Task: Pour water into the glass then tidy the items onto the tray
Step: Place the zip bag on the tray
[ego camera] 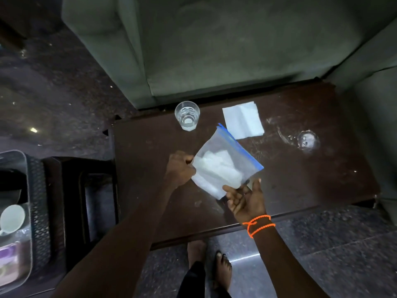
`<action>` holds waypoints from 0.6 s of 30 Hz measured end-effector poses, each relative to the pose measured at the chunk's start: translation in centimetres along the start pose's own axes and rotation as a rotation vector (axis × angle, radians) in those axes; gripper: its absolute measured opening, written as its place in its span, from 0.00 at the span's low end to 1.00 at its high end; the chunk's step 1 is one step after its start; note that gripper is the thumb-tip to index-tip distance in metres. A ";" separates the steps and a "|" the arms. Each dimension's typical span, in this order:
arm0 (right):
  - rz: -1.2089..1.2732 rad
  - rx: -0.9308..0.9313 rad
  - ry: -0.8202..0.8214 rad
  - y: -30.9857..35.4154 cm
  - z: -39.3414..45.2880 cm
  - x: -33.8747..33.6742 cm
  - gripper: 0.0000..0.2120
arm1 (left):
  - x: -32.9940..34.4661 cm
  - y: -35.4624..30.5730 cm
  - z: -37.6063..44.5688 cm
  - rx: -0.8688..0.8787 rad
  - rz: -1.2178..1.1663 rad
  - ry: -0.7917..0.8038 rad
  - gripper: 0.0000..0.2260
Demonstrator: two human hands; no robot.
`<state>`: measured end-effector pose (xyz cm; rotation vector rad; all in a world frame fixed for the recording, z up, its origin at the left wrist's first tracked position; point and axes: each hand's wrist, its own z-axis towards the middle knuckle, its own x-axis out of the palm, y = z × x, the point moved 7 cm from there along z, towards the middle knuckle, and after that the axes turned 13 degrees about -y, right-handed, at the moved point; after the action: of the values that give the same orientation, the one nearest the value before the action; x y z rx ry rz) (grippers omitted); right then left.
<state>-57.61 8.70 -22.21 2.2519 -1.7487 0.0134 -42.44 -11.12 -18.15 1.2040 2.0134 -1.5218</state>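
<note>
A clear zip bag (225,162) with a blue seal and white contents is held above the dark wooden table (300,179). My left hand (180,168) pinches its left edge. My right hand (245,198), with orange bead strings at the wrist, grips its lower corner from beneath. A clear glass (187,115) with water in it stands at the table's far left edge. A folded white napkin (242,119) lies to the right of the glass. A metal tray (36,190) sits at the far left on a lower surface, holding a white cup (11,218).
A wet ring mark (308,140) shines on the table's right side. A grey-green sofa (214,50) stands right behind the table. A dark stool (86,201) sits between the tray and the table. My bare feet (208,265) are on the tiled floor.
</note>
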 end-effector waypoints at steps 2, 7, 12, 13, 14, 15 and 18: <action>-0.044 0.018 0.069 -0.4 -0.8 1.3 0.29 | -2.9 -0.1 -0.4 0.092 -0.034 -0.120 0.08; -0.371 -0.255 0.097 -1.9 -3.5 5.9 0.09 | -8.3 2.7 -3.3 -0.227 -0.670 -0.086 0.10; -0.568 -0.525 0.227 -5.5 -6.3 12.0 0.11 | -12.1 10.2 -6.1 -0.711 -1.061 -0.189 0.13; -0.604 -0.527 0.256 -6.6 -6.7 13.2 0.12 | -13.1 11.8 -6.7 -0.728 -1.073 -0.188 0.15; -0.639 -0.521 0.291 -7.9 -7.3 14.5 0.12 | -14.2 13.4 -7.3 -0.725 -1.064 -0.202 0.18; -0.674 -0.510 0.327 -9.3 -7.8 15.7 0.13 | -15.5 15.0 -7.9 -0.708 -1.031 -0.231 0.22; -0.799 -0.479 0.451 -13.9 -9.8 19.0 0.17 | -20.2 18.8 -10.7 -0.626 -0.923 -0.325 0.22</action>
<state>-37.76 -3.99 -12.44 2.1806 -0.4944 -0.0539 -13.60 -8.62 -11.67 -0.2533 2.6234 -1.0906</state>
